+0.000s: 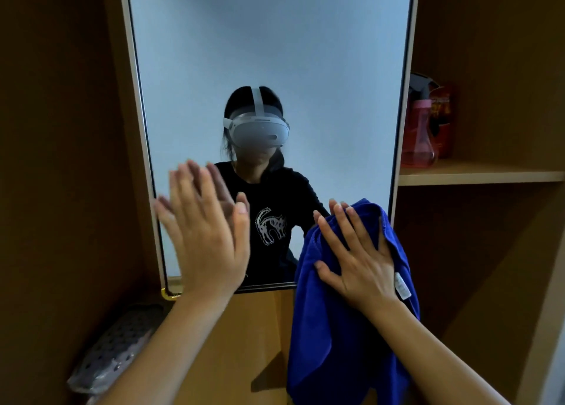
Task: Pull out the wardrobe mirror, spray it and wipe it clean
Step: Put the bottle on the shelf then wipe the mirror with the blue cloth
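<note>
The tall wardrobe mirror [269, 53] stands pulled out between wooden panels, with a pale frame and a dark inner rim. My left hand [208, 239] lies flat with straight fingers against the glass at its lower left. My right hand [357, 258] presses a blue cloth [342, 328] flat on the mirror's lower right corner, fingers spread. The cloth hangs down past the mirror's bottom edge. A pink spray bottle [417, 129] with a dark trigger head stands on the shelf to the right, partly hidden by the mirror frame.
A wooden shelf [477, 172] runs at the right, with a red container [443, 114] behind the spray bottle. A grey dotted bundle [113, 349] lies on the wardrobe floor at lower left. Wooden walls close in on both sides. A person with a headset is reflected in the glass.
</note>
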Demonstrator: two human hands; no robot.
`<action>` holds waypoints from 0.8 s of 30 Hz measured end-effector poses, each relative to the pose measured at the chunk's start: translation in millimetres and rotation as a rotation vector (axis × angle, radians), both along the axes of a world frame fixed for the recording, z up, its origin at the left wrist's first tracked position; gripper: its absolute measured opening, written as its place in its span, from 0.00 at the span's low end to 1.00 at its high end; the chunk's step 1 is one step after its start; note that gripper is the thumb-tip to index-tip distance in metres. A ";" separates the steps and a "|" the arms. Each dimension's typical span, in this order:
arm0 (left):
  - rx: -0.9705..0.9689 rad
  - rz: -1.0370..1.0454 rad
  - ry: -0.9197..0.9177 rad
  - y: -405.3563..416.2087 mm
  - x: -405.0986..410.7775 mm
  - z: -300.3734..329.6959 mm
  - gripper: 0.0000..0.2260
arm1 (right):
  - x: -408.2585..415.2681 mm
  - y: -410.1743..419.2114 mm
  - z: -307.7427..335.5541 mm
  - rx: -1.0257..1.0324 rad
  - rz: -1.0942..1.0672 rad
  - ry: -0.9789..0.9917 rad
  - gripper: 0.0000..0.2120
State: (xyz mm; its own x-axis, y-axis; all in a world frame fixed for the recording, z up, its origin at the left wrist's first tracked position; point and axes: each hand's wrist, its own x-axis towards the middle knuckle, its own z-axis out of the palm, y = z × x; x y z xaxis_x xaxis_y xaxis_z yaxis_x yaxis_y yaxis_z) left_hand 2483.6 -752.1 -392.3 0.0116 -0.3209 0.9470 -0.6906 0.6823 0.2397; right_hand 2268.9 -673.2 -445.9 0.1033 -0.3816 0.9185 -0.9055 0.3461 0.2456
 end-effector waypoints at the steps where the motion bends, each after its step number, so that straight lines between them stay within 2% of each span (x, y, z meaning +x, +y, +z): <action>1: -0.042 0.005 -0.064 3.3 -5.1 -0.3 0.29 | 0.1 -0.2 1.1 -0.003 -0.001 -0.009 0.36; 6: -0.177 -0.024 -0.249 17.5 -20.3 -4.5 0.26 | 2.0 -4.5 28.4 -0.062 0.001 -0.038 0.35; 12: -0.166 -0.093 -0.343 26.3 -29.4 -6.8 0.26 | 3.7 -9.8 95.1 -0.093 0.018 -0.126 0.32; 19: -0.254 -0.244 -0.498 40.3 -53.9 -23.3 0.26 | 5.4 -8.3 79.2 -0.066 0.001 -0.156 0.31; 24: -0.280 -0.191 -0.610 36.4 -65.1 -57.6 0.29 | 0.4 -5.2 67.4 -0.050 -0.022 -0.152 0.31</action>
